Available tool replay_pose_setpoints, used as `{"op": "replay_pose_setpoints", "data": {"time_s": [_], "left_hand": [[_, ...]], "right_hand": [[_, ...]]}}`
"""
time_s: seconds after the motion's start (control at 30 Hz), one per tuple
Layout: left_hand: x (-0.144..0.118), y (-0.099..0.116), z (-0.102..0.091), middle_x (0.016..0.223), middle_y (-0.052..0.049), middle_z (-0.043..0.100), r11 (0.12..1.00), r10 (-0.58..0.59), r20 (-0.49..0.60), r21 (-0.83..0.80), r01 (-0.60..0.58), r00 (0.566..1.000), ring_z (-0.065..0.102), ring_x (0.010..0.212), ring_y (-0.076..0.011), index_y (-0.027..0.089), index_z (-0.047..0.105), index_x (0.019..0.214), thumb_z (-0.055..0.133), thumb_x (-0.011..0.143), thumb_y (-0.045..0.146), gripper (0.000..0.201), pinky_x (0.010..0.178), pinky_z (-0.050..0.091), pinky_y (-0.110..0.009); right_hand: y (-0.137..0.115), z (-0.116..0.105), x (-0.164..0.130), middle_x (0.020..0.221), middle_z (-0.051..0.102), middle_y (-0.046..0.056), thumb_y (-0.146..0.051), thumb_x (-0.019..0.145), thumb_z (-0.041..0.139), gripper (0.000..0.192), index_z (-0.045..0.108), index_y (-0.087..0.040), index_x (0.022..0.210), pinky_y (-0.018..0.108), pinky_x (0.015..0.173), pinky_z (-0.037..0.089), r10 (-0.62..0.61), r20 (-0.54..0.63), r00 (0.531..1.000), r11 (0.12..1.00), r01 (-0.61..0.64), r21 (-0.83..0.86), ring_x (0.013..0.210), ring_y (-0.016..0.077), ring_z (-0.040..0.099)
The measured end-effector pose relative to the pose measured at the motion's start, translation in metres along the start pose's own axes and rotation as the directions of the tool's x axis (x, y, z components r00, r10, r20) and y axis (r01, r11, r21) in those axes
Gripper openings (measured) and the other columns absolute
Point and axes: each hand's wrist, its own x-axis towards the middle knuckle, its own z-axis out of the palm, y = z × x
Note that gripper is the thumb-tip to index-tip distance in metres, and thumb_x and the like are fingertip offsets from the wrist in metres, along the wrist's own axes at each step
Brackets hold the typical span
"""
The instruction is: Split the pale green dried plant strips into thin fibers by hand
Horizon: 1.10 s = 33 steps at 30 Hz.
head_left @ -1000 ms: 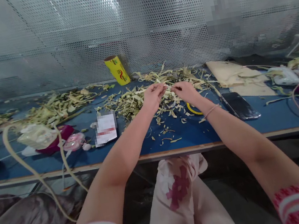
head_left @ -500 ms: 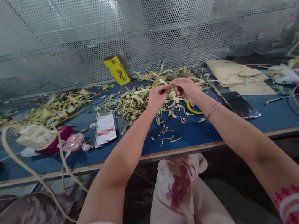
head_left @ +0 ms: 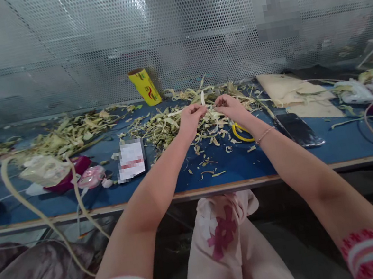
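Both hands were out over the middle of the blue table point(head_left: 234, 164), close together above the pile of pale leaf strips point(head_left: 166, 126). Left hand point(head_left: 190, 118) had its fingertips pressed together on one end of a thin pale strip point(head_left: 210, 105); right hand point(head_left: 233, 106) pinched the other end, so the strip ran between them, raised a little off the pile. Whether the strip was already split or just held taut — too small to tell. Its long axis lay roughly left-right across the table, parallel to the front edge, with one short end sticking up near the left fingertips. To work it cleanly, judging from the grip: both pinches should stay close to the ends, with even tension and a pull along the length rather than a twist, since a thin dry strip would likely snap or tear off-line. Holding it above the pile would keep loose scraps from catching. A yellow ring point(head_left: 242, 132) lay just under the right wrist, a dark phone point(head_left: 298, 130) further right, a yellow roll point(head_left: 145, 86) upright-tilted against the mesh wall point(head_left: 167, 27) at the back.
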Motion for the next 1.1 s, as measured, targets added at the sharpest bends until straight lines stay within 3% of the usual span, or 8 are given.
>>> {"op": "replay_pose_setpoints", "data": {"time_s": [0.1, 0.27, 0.37, 0.47, 0.67, 0.77, 0.9, 1.1], "left_hand": [[0.001, 0.005, -0.001, 0.059, 0.001, 0.060, 0.985, -0.072, -0.014, -0.160, 0.068, 0.997, 0.054, 0.059, -0.0072, 0.016, 0.062, 0.060, 0.068, 0.074, 0.016, 0.015, 0.066, 0.045, -0.022], [-0.003, 0.014, 0.003, 0.060, 0.000, 0.061, 0.963, -0.162, -0.014, -0.220, 0.155, 0.987, 0.056, 0.059, -0.0064, 0.015, 0.061, 0.060, 0.066, 0.074, 0.011, 0.016, 0.066, 0.045, -0.021], [-0.003, 0.015, 0.002, 0.059, 0.001, 0.060, 0.962, -0.164, -0.010, -0.223, 0.158, 0.986, 0.056, 0.058, -0.0064, 0.015, 0.061, 0.060, 0.067, 0.073, 0.011, 0.015, 0.066, 0.046, -0.021], [-0.002, 0.015, -0.001, 0.058, 0.002, 0.059, 0.967, -0.154, 0.011, -0.204, 0.153, 0.988, 0.057, 0.059, -0.0068, 0.016, 0.059, 0.059, 0.069, 0.071, 0.013, 0.016, 0.067, 0.047, -0.021], [-0.002, 0.014, -0.005, 0.057, 0.000, 0.058, 0.987, -0.135, 0.183, -0.058, 0.148, 0.974, 0.056, 0.059, -0.0085, 0.016, 0.061, 0.056, 0.071, 0.068, 0.014, 0.016, 0.068, 0.047, -0.025], [-0.003, 0.011, -0.005, 0.055, -0.001, 0.058, 0.995, -0.086, 0.208, 0.067, 0.073, 0.974, 0.053, 0.057, -0.0093, 0.017, 0.062, 0.055, 0.070, 0.068, 0.016, 0.015, 0.065, 0.044, -0.026], [-0.005, 0.012, -0.003, 0.061, -0.002, 0.064, 0.964, -0.037, 0.257, 0.263, -0.033, 0.966, 0.057, 0.064, -0.0120, 0.017, 0.065, 0.056, 0.069, 0.064, 0.014, 0.010, 0.065, 0.043, -0.026], [-0.010, 0.011, 0.006, 0.050, 0.004, 0.054, 0.958, -0.039, 0.311, 0.281, -0.053, 0.949, 0.046, 0.051, -0.0071, 0.016, 0.060, 0.054, 0.074, 0.062, 0.019, 0.016, 0.056, 0.036, -0.023]], "right_hand": [[0.012, 0.002, 0.004, 0.084, 0.059, 0.002, -0.020, 0.063, 0.071, 0.020, 0.057, -0.017, 0.077, 0.030, 0.069, 0.044, -0.072, 0.096, 0.993, 0.960, 0.095, -0.264, 0.070, 0.0135, 0.050], [0.018, 0.007, 0.004, 0.078, 0.061, 0.004, -0.028, 0.075, 0.063, 0.012, 0.055, -0.018, 0.072, 0.031, 0.071, 0.044, -0.183, 0.186, 0.965, 0.885, 0.244, -0.396, 0.076, 0.0172, 0.054], [0.017, 0.003, 0.005, 0.066, 0.058, 0.001, -0.029, 0.080, 0.056, 0.016, 0.055, -0.018, 0.068, 0.028, 0.065, 0.040, -0.139, 0.190, 0.972, 0.908, 0.202, -0.366, 0.066, 0.0144, 0.051], [0.017, -0.005, 0.008, 0.066, 0.060, 0.000, -0.034, 0.081, 0.055, 0.020, 0.059, -0.018, 0.069, 0.026, 0.062, 0.040, -0.099, 0.167, 0.981, 0.964, 0.136, -0.228, 0.064, 0.0131, 0.052], [0.019, -0.015, 0.012, 0.053, 0.047, -0.005, -0.039, 0.076, 0.062, 0.022, 0.062, -0.017, 0.072, 0.024, 0.053, 0.032, -0.045, 0.019, 0.999, 0.999, 0.045, -0.006, 0.051, 0.0084, 0.039], [0.012, -0.015, 0.008, 0.055, 0.048, -0.004, -0.037, 0.074, 0.065, 0.020, 0.062, -0.018, 0.073, 0.025, 0.054, 0.032, -0.092, -0.032, 0.995, 0.996, 0.092, -0.007, 0.052, 0.0092, 0.039], [-0.003, -0.009, 0.001, 0.066, 0.056, 0.000, -0.036, 0.073, 0.066, 0.018, 0.064, -0.018, 0.073, 0.028, 0.060, 0.038, -0.207, -0.002, 0.978, 0.970, 0.205, -0.129, 0.061, 0.0123, 0.047], [-0.008, -0.001, -0.003, 0.091, 0.063, 0.006, -0.032, 0.074, 0.066, 0.013, 0.065, -0.019, 0.071, 0.030, 0.069, 0.045, -0.332, 0.080, 0.940, 0.913, 0.341, -0.222, 0.083, 0.0176, 0.055]]}}
